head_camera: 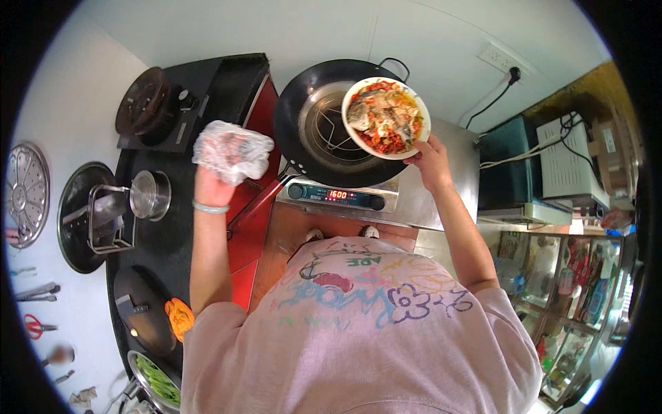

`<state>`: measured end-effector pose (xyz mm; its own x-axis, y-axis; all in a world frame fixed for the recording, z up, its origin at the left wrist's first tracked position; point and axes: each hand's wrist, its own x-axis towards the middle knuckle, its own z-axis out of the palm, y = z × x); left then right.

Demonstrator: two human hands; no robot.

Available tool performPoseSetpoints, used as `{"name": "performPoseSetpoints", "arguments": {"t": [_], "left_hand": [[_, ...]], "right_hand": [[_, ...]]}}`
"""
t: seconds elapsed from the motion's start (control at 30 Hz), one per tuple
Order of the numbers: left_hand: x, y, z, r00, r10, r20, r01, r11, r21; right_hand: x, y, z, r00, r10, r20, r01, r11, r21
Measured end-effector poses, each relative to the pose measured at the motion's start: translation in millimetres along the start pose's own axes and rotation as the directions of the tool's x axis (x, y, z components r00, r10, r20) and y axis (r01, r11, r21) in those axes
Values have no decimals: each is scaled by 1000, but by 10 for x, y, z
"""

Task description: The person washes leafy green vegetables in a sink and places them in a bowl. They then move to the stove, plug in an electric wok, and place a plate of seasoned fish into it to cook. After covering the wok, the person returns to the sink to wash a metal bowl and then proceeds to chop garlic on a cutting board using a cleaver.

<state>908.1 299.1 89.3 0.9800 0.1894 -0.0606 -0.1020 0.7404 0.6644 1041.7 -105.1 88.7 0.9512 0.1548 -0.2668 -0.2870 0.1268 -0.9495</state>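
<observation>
My right hand (pixel 432 160) grips the rim of a white plate (pixel 425 135), its thumb on the edge. On the plate lies fish (pixel 385 114) covered in chopped red chili and oily sauce. The plate is above the right side of a black wok (pixel 289 119), hiding part of it. Inside the wok sits a wire steaming rack (pixel 327 129). My left hand (pixel 213 187) holds crumpled clear plastic film (pixel 232 152), left of the wok; the film hides most of my fingers. Reddish stains or bits show through it.
The wok stands on an induction cooker (pixel 336 195) with a lit display. Its wooden handle (pixel 258 199) points towards the left counter. That black counter (pixel 155 243) bears a gas burner (pixel 150 108), a steel pot (pixel 150 194) and a cleaver rack (pixel 111 217). A plugged-in cord (pixel 486 108) hangs at right.
</observation>
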Motion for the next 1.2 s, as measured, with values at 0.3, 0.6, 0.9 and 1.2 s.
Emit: {"name": "performPoseSetpoints", "arguments": {"t": [0.3, 0.6, 0.9, 1.2], "left_hand": [[-811, 361, -552, 933, 257, -252, -226, 963, 148], [-1115, -191, -948, 902, 173, -395, -165, 985, 55], [-1125, -195, -950, 911, 118, -395, -74, 989, 126], [-1213, -315, -1329, 921, 144, -363, -123, 989, 83]], "right_hand": [[384, 38, -160, 998, 54, -41, -53, 998, 35], [618, 503, 203, 964, 266, -5, -265, 963, 45], [765, 786, 586, 929, 363, -73, -367, 928, -63], [733, 727, 586, 965, 258, -44, -261, 958, -116]]}}
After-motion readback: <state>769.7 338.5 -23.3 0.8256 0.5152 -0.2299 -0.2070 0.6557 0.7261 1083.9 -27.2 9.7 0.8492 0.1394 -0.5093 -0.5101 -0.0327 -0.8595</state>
